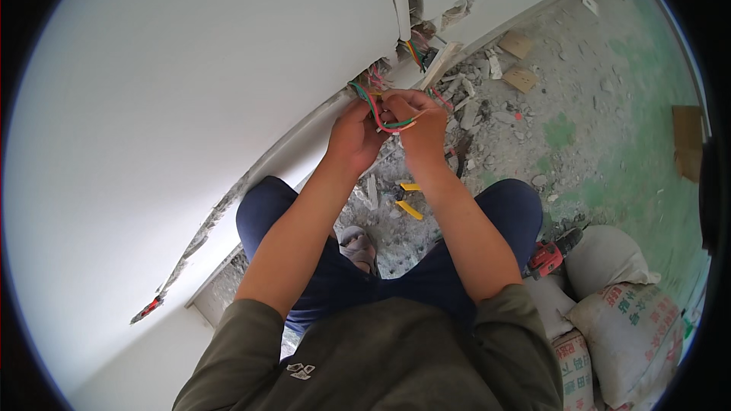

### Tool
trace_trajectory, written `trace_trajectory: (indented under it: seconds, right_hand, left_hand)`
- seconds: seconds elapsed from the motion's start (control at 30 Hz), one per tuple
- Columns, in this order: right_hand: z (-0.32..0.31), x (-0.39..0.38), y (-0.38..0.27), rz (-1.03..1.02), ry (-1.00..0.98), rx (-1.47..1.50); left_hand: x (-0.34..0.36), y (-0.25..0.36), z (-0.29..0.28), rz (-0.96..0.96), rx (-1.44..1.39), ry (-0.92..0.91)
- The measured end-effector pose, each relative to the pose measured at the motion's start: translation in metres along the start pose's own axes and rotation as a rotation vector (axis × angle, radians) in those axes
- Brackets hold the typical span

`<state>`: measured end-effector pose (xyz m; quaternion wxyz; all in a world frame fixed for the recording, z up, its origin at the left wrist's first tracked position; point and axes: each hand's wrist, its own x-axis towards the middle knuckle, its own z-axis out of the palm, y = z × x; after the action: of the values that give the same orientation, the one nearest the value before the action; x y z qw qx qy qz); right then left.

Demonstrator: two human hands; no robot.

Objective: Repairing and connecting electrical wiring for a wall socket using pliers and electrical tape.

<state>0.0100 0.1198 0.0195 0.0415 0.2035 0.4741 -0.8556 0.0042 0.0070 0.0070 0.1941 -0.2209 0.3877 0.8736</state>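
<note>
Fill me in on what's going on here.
A person is low down beside a white wall, holding red and green wires between the left hand and the right hand. The wires come from a broken gap at the foot of the wall; the finer grip is partly hidden. A yellow-handled tool lies on the dusty floor in front, and a red drill rests beside sacks at the person's right.

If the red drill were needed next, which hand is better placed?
Right, probably: the drill lies beside the right knee, nearer the right hand. The left hand is farther across; both are at the wires.
</note>
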Motion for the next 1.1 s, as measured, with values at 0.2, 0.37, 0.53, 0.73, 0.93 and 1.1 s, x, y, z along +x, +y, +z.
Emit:
trace_trajectory:
  seconds: [0.2,0.37,0.53,0.73,0.93,1.1]
  right_hand:
    - [0.005,0.001,-0.004,0.049,0.042,-0.01]
    - [-0.002,0.008,0.008,-0.082,0.004,-0.181]
    - [0.006,-0.005,-0.003,-0.169,-0.004,-0.296]
    - [-0.001,-0.001,0.004,-0.14,-0.039,-0.193]
    - [0.001,0.003,0.005,-0.148,-0.033,-0.234]
    - [-0.001,0.007,0.002,-0.048,0.001,-0.24]
  left_hand:
    - [-0.005,0.005,0.003,-0.008,0.015,0.018]
    - [-0.005,0.004,0.007,-0.003,-0.038,0.025]
    - [-0.001,0.002,0.001,0.03,0.017,0.084]
    - [0.002,-0.002,-0.005,0.014,0.01,0.119]
    - [0.0,0.002,0.003,0.005,0.009,0.156]
    - [-0.002,0.003,0.01,-0.002,-0.021,0.195]
